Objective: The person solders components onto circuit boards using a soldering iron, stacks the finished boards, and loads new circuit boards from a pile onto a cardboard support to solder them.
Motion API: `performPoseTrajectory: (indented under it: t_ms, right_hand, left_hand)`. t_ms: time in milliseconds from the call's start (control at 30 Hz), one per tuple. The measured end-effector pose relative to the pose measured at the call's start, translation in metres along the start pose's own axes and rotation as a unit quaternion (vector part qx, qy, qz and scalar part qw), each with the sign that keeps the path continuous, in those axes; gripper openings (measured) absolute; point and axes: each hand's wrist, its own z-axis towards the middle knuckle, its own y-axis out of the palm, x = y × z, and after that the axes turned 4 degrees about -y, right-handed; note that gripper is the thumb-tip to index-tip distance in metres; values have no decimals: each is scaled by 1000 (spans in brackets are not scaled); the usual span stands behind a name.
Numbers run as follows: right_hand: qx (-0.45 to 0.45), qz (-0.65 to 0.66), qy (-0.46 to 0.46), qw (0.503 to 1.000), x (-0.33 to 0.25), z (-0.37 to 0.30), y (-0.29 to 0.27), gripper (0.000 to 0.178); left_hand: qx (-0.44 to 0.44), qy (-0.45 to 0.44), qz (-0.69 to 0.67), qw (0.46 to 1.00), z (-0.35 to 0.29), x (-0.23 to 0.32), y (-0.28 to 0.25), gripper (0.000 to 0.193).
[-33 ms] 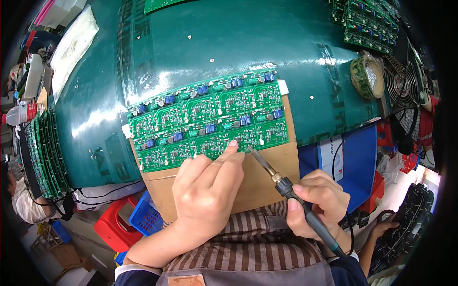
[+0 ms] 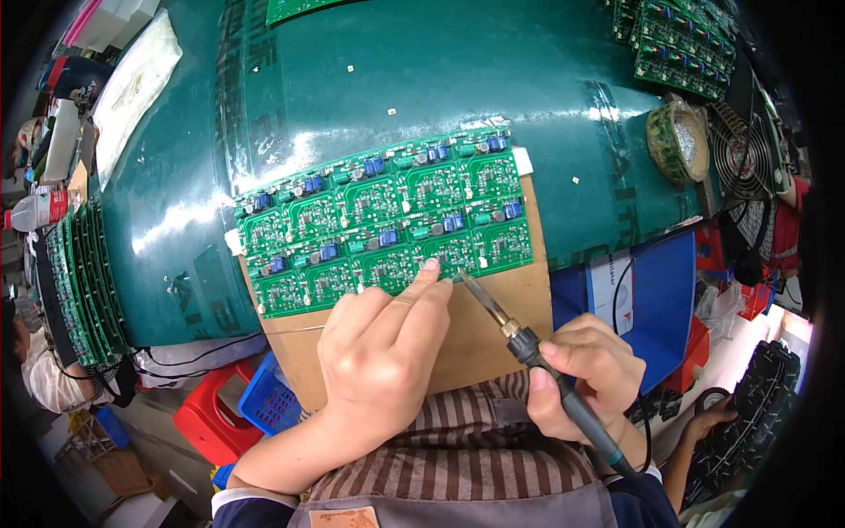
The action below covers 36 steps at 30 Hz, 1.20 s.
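Observation:
A panel of green circuit boards with blue and silver parts lies on a brown cardboard sheet on the dark green table. My left hand rests palm down on the cardboard, fingers stretched out, fingertips touching the panel's near edge. Nothing shows in its grasp. My right hand grips a dark-handled soldering iron. The iron's metal tip points up-left at the panel's near edge, right beside my left fingertips.
A tape roll and a fan sit at the right, with stacked green boards behind. More boards stand in a row at the left. Below the table are a red stool and a blue basket. Another person's hand is lower right.

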Motion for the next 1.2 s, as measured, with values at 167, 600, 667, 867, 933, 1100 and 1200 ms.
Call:
performPoseTrajectory:
  t_ms: [167, 600, 667, 867, 933, 1100, 1200]
  right_hand:
    - [-16, -16, -2, 1000, -7, 0, -4, 21]
    - [13, -34, 13, 999, -9, -1, 2, 23]
    - [9, -35, 13, 999, -10, 0, 1, 23]
    - [7, -31, 13, 999, -7, 0, 3, 22]
    - [6, -29, 16, 999, -5, 1, 3, 22]
    - [8, -8, 17, 1000, -5, -1, -5, 20]
    - [45, -27, 19, 998, -4, -3, -19, 19]
  left_hand:
    - [-52, 1, -27, 998, 2, -2, -9, 22]
    - [24, 4, 3, 1000, -13, -7, -5, 22]
    - [27, 6, 10, 1000, -10, -6, -5, 24]
    - [25, 19, 22, 999, -8, -9, 6, 30]
    - [31, 25, 22, 999, -6, -9, 7, 30]
    - [18, 43, 25, 999, -4, -8, 6, 25]
    - [20, 22, 4, 1000, -1, -1, 4, 24]
